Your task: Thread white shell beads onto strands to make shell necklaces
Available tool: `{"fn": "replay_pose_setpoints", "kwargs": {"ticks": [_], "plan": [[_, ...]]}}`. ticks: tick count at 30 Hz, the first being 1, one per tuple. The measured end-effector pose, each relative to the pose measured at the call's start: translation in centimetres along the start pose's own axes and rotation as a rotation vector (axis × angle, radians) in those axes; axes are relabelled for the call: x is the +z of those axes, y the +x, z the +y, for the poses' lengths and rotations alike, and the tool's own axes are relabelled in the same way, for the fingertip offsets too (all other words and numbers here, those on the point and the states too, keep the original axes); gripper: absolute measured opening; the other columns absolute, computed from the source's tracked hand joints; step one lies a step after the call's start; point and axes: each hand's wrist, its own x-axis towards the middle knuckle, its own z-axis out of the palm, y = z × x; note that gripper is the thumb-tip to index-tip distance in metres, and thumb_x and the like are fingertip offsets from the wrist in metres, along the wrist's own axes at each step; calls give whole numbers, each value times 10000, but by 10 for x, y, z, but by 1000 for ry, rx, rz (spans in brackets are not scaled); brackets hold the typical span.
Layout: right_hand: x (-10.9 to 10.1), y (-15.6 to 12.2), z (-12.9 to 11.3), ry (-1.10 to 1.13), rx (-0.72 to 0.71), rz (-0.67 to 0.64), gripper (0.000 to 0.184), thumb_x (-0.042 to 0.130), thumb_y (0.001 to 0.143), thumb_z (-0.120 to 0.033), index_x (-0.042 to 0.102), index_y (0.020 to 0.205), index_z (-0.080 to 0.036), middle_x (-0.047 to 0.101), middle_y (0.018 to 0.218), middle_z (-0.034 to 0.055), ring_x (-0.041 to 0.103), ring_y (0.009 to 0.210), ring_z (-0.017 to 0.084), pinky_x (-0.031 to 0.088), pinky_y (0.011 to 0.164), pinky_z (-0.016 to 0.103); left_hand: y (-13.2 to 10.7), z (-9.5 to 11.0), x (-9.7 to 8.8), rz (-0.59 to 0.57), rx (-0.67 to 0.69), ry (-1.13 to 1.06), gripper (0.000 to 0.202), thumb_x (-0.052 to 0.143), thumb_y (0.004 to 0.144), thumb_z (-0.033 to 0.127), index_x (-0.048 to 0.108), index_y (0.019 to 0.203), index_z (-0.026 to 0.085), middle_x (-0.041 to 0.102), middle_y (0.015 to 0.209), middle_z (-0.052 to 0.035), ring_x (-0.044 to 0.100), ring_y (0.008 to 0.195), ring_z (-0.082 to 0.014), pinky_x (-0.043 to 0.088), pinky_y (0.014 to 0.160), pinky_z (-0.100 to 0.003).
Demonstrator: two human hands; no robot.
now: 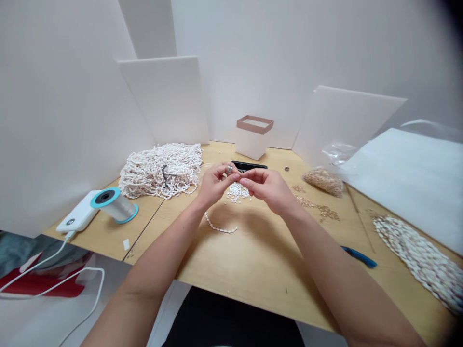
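My left hand (216, 184), with a ring on one finger, and my right hand (269, 188) meet above the middle of the table. Both are closed in a pinch, fingertips almost touching. Whatever lies between them is too small to make out. Just beyond and below the fingers is a small heap of white beads (238, 192). A short strand of white beads (220, 230) curves over the table and passes out of sight behind my left wrist. Behind my fingers lies a flat black object (253, 166), partly covered by them.
At the left are a bundle of white bead strands (162, 168), a spool of clear line (117, 205) and a white power bank (79, 212). A box (251, 144) stands behind. Gold pieces (318, 207), a filled bag (323, 182), blue-handled pliers (360, 256) and shell strands (415, 255) lie right.
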Motion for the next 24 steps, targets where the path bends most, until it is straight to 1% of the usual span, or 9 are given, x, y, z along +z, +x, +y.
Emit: {"fn": "replay_pose_setpoints", "kwargs": {"ticks": [2,4,7,11,14,16,19,21,24], "plan": [[-2,-2,-5,-65,-35,7,338,751,713,-429,713,908,-156,697,822,56,567,613,118,473,537,248,-1,4,0,4,16,52,204,711,781,384,725,793,181,634,911,-75,565,862,-184,430,749,-282],[-2,-4,-10,-111,-66,20,322,744,727,-423,715,907,-158,708,870,65,586,639,128,493,561,259,-2,8,0,5,35,73,203,711,782,383,729,799,182,634,927,-77,569,871,-185,426,735,-279],[0,-7,-14,-146,-78,27,294,730,747,-423,720,865,-155,698,786,49,568,598,121,489,556,263,-3,12,1,16,47,34,194,725,772,374,734,791,181,631,929,-76,571,872,-183,426,735,-280],[3,-9,-16,-128,-77,15,280,738,740,-423,717,819,-155,678,735,38,555,578,114,486,541,255,-4,13,4,5,28,-108,190,752,748,362,730,767,175,626,891,-64,571,829,-163,442,738,-278],[0,-10,-18,-128,-93,1,269,749,736,-410,716,802,-151,669,713,33,551,569,108,476,533,244,-2,8,5,-22,12,-202,223,754,742,383,715,765,164,633,838,-49,580,765,-142,453,713,-271],[-5,-11,-21,-130,-119,20,258,743,749,-397,721,808,-147,669,707,35,544,561,103,463,523,239,0,0,3,-11,-15,-192,249,732,760,400,709,817,159,639,791,-37,564,683,-119,444,657,-255],[-14,-12,-27,-116,-169,121,241,738,763,-383,725,818,-149,648,651,25,517,520,96,424,479,232,2,-17,-4,-79,-110,34,268,672,802,396,703,886,144,629,697,-20,522,590,-106,412,590,-241],[-21,-14,-32,-101,-205,196,222,736,771,-374,723,818,-157,640,636,24,500,500,93,390,445,228,2,-29,-7,-199,-162,332,226,633,818,349,706,846,137,634,678,-30,526,597,-122,397,593,-246],[-29,-17,-39,-91,-252,259,196,729,786,-368,719,824,-176,675,715,46,497,500,92,361,419,227,-2,-45,-8,-327,-150,783,166,587,812,253,710,780,146,674,742,-75,570,685,-173,397,661,-280]]}}
